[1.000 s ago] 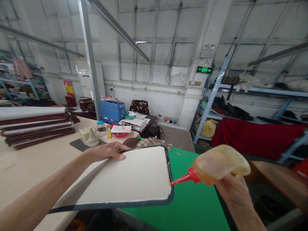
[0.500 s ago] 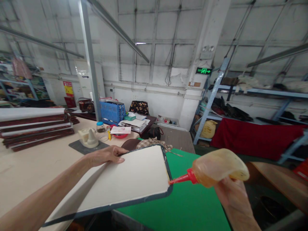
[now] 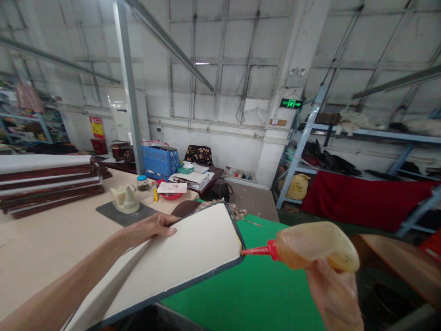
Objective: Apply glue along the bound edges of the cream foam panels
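At the far left, a stack of dark red and white layered pieces (image 3: 51, 186) is borne by the cream tabletop (image 3: 31, 248). Behind it, a red-and-yellow notice (image 3: 97, 128) is mounted by the wall, its print too small to be read. A cream object with a cone-shaped part (image 3: 129, 200) is set on a grey mat (image 3: 106, 212), near a blue-lidded jar (image 3: 142, 184).

The far edge of the white panel (image 3: 186, 246) is pinched by the left hand (image 3: 151, 230), with the thumb laid on the white face. The panel, bordered in dark blue-grey, is held tilted, partly over the green surface (image 3: 268, 289). A blue crate (image 3: 160, 163) is seen beyond. The panel's right-hand corner is met by the red nozzle (image 3: 257, 251) of a translucent bottle (image 3: 310, 243) with amber contents. The bottle is held on its side, gripped from below by the right hand (image 3: 332, 287). Above, a green exit sign (image 3: 291, 103) is marked with a running figure and a right-pointing arrow; its small characters cannot be read. Farther right, a shelf's lower part is covered by red cloth (image 3: 361, 200).
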Available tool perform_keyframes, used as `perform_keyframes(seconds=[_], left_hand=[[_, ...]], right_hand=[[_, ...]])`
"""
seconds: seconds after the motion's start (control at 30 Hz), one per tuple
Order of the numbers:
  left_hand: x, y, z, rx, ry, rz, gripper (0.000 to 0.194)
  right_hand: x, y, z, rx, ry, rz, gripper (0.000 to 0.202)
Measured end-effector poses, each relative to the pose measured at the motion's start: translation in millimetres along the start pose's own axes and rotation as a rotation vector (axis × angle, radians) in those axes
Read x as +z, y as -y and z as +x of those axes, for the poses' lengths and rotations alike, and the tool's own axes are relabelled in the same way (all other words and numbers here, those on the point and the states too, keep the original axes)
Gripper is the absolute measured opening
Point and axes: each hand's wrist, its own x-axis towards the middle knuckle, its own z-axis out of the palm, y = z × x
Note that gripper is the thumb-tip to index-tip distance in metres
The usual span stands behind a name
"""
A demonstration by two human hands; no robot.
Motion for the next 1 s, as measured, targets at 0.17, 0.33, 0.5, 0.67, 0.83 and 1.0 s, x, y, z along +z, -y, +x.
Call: perform_keyframes(seconds=[0.17, 0.33, 0.5, 0.67, 0.83, 1.0], left_hand=[[-2.4, 18.1, 5.8, 0.024, -0.03, -0.055, 0.045], [-0.5, 36.4, 13.1, 0.048, -0.066, -0.106, 0.048], [7.7, 47.9, 17.9, 0.059, -0.101, -0.162, 0.052], [16.2, 53.4, 20.3, 0.079, -0.149, -0.188, 0.051], [21.2, 59.2, 24.9, 0.089, -0.192, -0.206, 0.05], [24.8, 62.0, 27.9, 0.099, -0.221, -0.234, 0.044]], right_hand=[[5.6, -4.7, -10.5, -0.063, -0.063, -0.003, 0.035], [9.1, -12.1, -15.3, -0.12, -0.128, -0.014, 0.038], [14.7, -16.3, -14.9, -0.128, -0.156, 0.006, 0.038], [16.3, -19.1, -13.0, -0.175, -0.179, -0.023, 0.037], [16.5, -23.9, -14.3, -0.148, -0.146, -0.049, 0.035], [17.8, -24.9, -14.9, -0.108, -0.164, -0.028, 0.033]])
